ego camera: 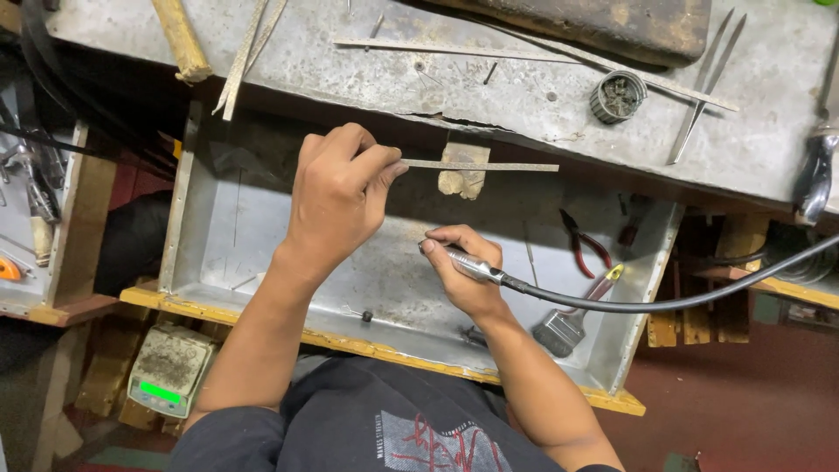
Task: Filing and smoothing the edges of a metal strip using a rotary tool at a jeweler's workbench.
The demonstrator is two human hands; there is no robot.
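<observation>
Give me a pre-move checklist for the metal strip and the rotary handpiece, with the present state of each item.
1. Left hand pinches the thin metal strip at one end: ok.
2. Strip rests across the wooden bench pin: ok.
3. Right hand grips the rotary handpiece: ok.
4. Handpiece tip on the strip: not ok, it sits below, apart.
5. Flexible shaft runs free to the right, above the pliers and brush: ok.
6. Tool bit fitted: cannot tell.
</observation>
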